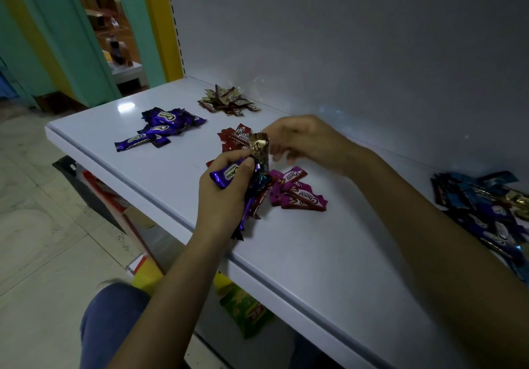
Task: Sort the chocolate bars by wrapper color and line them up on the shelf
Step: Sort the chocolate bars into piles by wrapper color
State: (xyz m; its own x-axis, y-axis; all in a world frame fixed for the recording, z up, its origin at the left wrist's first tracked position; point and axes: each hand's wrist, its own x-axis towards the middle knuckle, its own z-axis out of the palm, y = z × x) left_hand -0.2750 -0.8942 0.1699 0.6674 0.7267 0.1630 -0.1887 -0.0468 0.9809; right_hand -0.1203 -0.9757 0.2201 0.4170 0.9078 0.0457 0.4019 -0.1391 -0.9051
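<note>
Now bars point(229, 175) are clamped in left hand point(223, 197); upright gold bar point(259, 146) is flanked by right hand point(303, 142), grip unclear; gold pile point(227, 101) up-frame.

Purple pile point(160, 129), brown pile point(227, 101), red pile point(233, 139), magenta pile point(297, 194), mixed heap point(486, 211) on shelf point(315, 254); gold bar point(259, 148) atop gripped bunch point(253, 189).

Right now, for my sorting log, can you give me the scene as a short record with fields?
left hand: grips mixed bunch of bars
right hand: fingertips at gold bar atop bunch, grip unclear
sorted: purple pile, brown pile, red pile, magenta pile
unsorted: mixed heap, right end of shelf
lined up: none yet
</note>
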